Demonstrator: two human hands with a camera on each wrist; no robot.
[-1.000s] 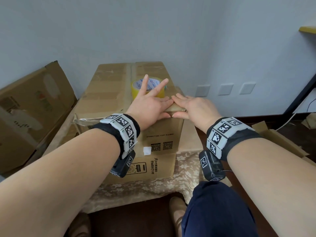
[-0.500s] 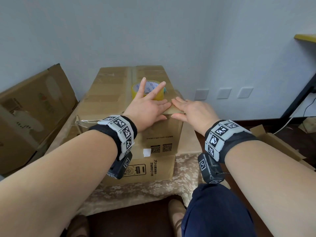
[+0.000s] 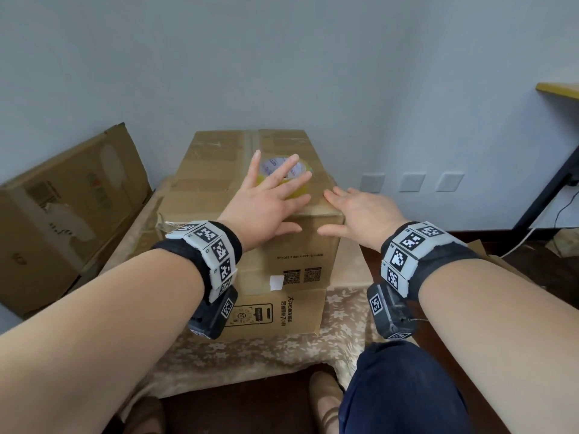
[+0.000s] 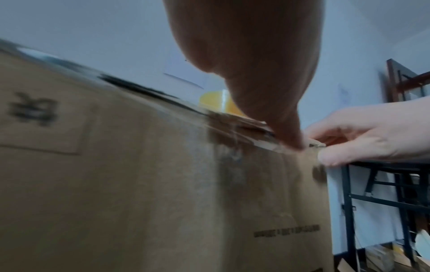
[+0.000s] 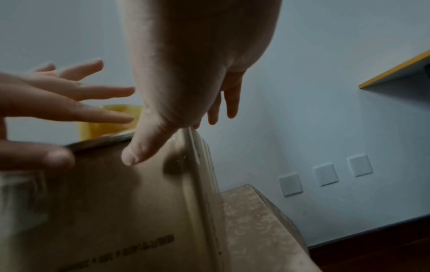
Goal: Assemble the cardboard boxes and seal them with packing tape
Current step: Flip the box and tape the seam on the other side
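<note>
Now, both hands, left hand (image 3: 266, 208) and right hand (image 3: 360, 214), fingers spread flat, smooth the brown cardboard box's (image 3: 300, 264) near top edge, yellow packing-tape roll (image 3: 291, 173) just behind; firm, even pressure would seat tape best.

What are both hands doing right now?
Left hand: open, fingers spread over the tape roll, holding nothing.
Right hand: open, flat on the cardboard box.
</note>
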